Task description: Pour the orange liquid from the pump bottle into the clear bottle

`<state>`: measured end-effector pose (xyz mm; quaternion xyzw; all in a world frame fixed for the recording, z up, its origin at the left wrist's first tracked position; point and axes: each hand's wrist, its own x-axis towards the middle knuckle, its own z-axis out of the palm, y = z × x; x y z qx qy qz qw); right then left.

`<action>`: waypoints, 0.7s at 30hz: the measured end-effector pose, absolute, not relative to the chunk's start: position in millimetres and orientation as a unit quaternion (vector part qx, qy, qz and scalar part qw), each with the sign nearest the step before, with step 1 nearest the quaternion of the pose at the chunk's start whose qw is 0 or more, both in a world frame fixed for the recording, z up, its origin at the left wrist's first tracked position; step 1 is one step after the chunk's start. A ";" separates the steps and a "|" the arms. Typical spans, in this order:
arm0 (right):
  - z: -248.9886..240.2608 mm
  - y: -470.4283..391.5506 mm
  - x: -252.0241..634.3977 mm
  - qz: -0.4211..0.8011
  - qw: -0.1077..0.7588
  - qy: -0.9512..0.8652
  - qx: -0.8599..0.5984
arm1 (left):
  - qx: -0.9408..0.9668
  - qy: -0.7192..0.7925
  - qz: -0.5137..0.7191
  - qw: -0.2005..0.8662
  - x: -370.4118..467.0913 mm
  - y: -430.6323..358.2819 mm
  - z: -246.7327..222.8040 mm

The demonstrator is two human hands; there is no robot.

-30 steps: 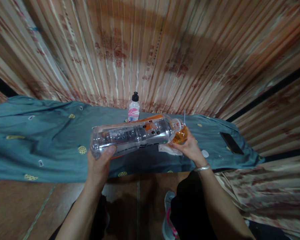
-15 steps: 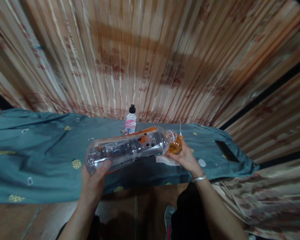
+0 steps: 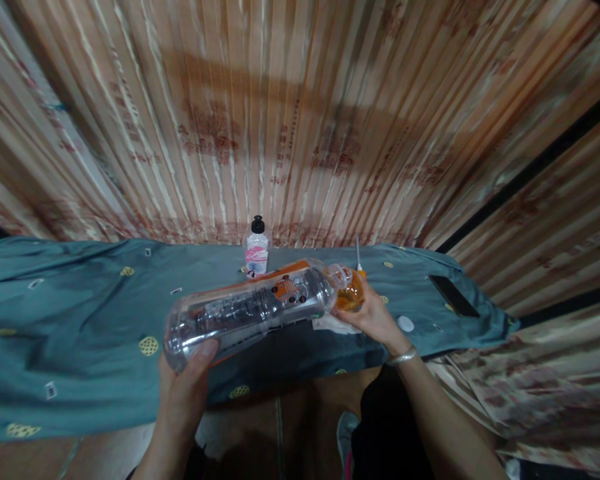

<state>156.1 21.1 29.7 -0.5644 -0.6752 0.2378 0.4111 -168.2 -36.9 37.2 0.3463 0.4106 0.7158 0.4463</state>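
Observation:
A large clear plastic bottle [image 3: 240, 310] with an orange label lies tilted in the air, its base at the left and its neck at the right. My left hand [image 3: 187, 373] is wrapped round the base end, thumb on top. At its neck, my right hand [image 3: 373, 320] grips a small clear container of amber liquid [image 3: 350, 292]. The bottle's mouth meets or overlaps this container; whether liquid flows between them cannot be made out. Behind the big bottle stands a small bottle [image 3: 257, 250] with a black cap and a pink and white label.
A teal cloth with yellow prints [image 3: 95, 300] covers the surface. On it lie a dark phone [image 3: 453, 295], a white round cap [image 3: 405, 324], a white tissue [image 3: 333, 325] and a screwdriver-like tool [image 3: 359, 257]. A pleated curtain [image 3: 280, 120] hangs behind.
The big bottle's base end, with my left hand, has dropped slightly and moved a little left. The camera view has shifted slightly. Both hands keep their hold.

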 end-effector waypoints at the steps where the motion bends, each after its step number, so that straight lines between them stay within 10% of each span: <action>1: 29.4 21.1 156.6 0.235 0.410 -0.675 -0.566 | 0.348 0.408 0.717 0.445 -167.7 -36.6 37.8; 21: 31.9 19.7 157.5 0.228 0.410 -0.671 -0.574 | 0.352 0.393 0.713 0.462 -169.2 -35.5 31.0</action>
